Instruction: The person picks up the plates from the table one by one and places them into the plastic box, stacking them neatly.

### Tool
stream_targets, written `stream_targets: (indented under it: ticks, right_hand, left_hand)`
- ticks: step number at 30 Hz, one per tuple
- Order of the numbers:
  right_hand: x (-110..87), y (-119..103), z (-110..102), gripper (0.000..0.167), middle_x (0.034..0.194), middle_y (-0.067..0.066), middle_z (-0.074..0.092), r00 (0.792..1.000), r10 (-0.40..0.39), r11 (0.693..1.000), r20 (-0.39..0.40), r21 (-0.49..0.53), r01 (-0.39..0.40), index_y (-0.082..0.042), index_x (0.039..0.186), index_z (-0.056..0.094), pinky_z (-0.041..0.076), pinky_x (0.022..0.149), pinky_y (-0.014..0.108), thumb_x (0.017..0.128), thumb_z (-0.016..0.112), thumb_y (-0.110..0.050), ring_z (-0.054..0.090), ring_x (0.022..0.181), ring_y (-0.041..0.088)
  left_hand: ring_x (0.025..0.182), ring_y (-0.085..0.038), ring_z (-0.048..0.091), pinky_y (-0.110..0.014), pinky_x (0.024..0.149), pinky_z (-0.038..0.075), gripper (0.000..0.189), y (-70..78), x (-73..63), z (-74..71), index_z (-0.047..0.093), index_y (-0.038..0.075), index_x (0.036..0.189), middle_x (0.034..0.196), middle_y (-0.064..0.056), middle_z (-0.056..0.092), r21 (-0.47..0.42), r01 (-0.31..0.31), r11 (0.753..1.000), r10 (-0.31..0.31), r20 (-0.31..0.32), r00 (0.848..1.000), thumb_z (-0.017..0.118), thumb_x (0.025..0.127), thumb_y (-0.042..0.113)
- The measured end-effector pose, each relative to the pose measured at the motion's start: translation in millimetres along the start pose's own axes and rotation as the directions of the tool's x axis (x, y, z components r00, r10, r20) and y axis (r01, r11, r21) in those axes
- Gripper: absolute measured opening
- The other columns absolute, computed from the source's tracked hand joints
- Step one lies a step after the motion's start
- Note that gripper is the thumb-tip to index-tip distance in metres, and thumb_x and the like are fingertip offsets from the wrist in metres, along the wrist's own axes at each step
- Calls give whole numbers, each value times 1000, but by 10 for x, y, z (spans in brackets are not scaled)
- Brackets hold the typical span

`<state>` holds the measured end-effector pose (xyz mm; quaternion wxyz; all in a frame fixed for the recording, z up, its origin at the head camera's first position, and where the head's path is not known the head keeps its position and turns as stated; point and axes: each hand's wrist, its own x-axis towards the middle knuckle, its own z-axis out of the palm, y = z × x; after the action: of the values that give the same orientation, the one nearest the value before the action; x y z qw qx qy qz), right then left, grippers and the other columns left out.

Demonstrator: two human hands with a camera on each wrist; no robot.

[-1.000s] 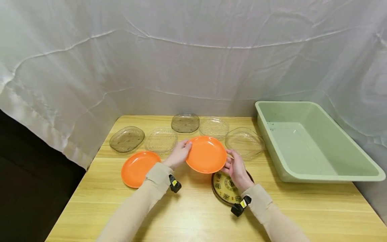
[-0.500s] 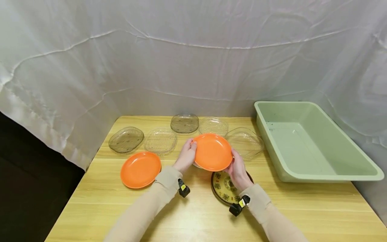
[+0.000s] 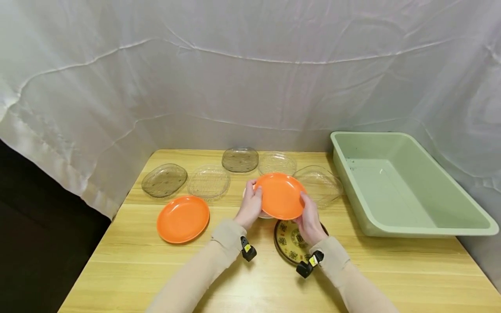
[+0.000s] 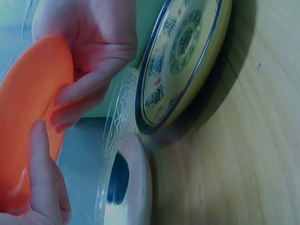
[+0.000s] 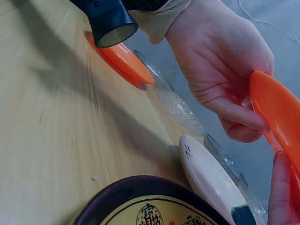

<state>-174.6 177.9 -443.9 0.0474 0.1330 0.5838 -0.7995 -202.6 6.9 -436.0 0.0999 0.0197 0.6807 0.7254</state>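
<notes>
Both hands hold one orange plate (image 3: 282,195) by opposite sides, raised over the table. My left hand (image 3: 249,208) grips its left edge, thumb on the upper face and fingers beneath. On the right edge, my right hand (image 3: 310,221) grips with the thumb on top and fingers underneath. A white plate (image 4: 143,187) with a dark green patch lies below, mostly hidden in the head view. Under the right wrist sits a yellow patterned plate (image 3: 290,243) with a dark rim. A second orange plate (image 3: 183,218) lies left of the left hand.
Several glass plates stand towards the back, among them a smoky one (image 3: 164,180), a clear one (image 3: 208,181) and a wavy-edged one (image 3: 321,184). A large green tub (image 3: 365,208) occupies the right side. Grey cloth (image 3: 250,87) hangs behind the table.
The held orange plate has moved right and slightly away from me. My left hand has travelled right with it, while the right hand has shifted little. The white plate's edge has come into sight beneath.
</notes>
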Motion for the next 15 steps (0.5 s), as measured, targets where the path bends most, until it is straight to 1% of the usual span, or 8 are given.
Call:
stream_targets:
  ticks: [3, 6, 10, 13, 15]
  right_hand:
    - [-1, -23, -15, 51, 127, 3, 58, 999, 14, 1000, -31, -4, -14, -10, 154, 36, 63, 83, 28, 110, 30, -35, 72, 89, 7]
    - [-1, -46, -33, 51, 126, 3, 57, 998, 27, 1000, -58, 3, -27, -9, 154, 34, 63, 83, 27, 110, 30, -34, 72, 88, 6]
    - [2, -72, -57, 52, 122, 2, 57, 995, 42, 999, -85, 24, -40, -6, 156, 29, 62, 82, 24, 110, 29, -31, 71, 85, 5]
    - [1, -89, -72, 53, 116, 1, 60, 992, 58, 998, -110, 27, -55, -6, 157, 26, 62, 77, 22, 110, 28, -30, 72, 80, 5]
    - [-7, -102, -78, 53, 117, 2, 61, 991, 64, 998, -121, 21, -62, -5, 157, 26, 62, 74, 21, 110, 28, -30, 72, 77, 5]
  left_hand:
    - [96, -30, 71, -43, 74, 65, 38, -8, -12, 43, 28, 14, 148, 134, -29, 55, -38, 26, 999, -25, 17, 1000, 27, 111, 22]
    - [92, -27, 72, -44, 70, 65, 38, -9, -19, 82, 29, 18, 149, 133, -28, 55, -62, 47, 997, -45, 36, 998, 29, 111, 24]
    - [94, -28, 73, -44, 72, 65, 38, -22, -14, 119, 30, 20, 148, 134, -26, 54, -65, 55, 996, -52, 44, 998, 31, 111, 25]
    - [97, -31, 73, -45, 74, 65, 38, -33, -12, 134, 31, 19, 148, 135, -26, 53, -52, 55, 997, -53, 41, 998, 33, 111, 26]
    - [98, -32, 73, -46, 75, 65, 39, -34, -11, 139, 31, 20, 148, 136, -26, 53, -40, 60, 997, -58, 39, 998, 34, 110, 28]
